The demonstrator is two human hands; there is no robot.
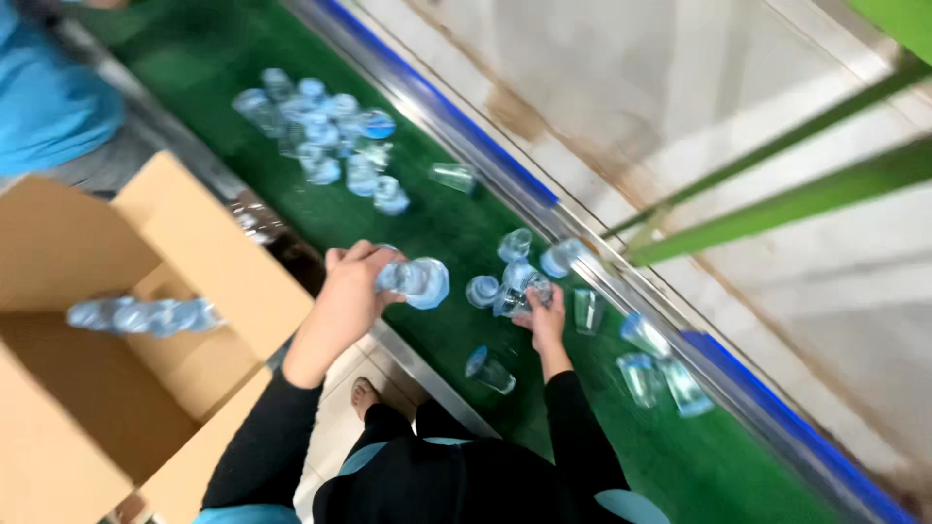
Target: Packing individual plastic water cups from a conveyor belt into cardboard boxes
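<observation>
Head view, looking down over a green belt [437, 228] that runs diagonally, upper left to lower right. Picture is motion-blurred; fine detail is lost.

Left hand [351, 281]: fingers curled around a short stack of clear plastic cups [416, 279] held on its side just above the belt, open mouth facing right. Firm grip, thumb on the near side.

Right hand [544, 318]: down on the belt, fingers closed over a small cluster [515, 296] of clear cups lying there. How many it holds cannot be told through the blur.

Loose cups around the right hand: one on its side just below the wrist [488, 370], one just beside the fingers to the right [587, 311], three more further right near the belt's edge [660, 374]. A lone cup [452, 177] sits upright further up the belt. Beyond it, a big heap of cups [325, 136] lies jumbled, well apart from both hands.

Far edge of the belt: a metal rail [602, 272] with blue strips [456, 121]. Past it, pale stained floor and green bars [796, 199].

Left of frame: an open brown cardboard box [68, 408], flaps up, plain, no label visible. Inside it lies a long nested row of cups [146, 314] on its side, resting against the back wall.

Upper left corner: another person in a blue top [44, 97], standing behind the box; hands not seen.

Wearer: black sleeves, bare foot [364, 396] on pale tiles beside the belt frame
</observation>
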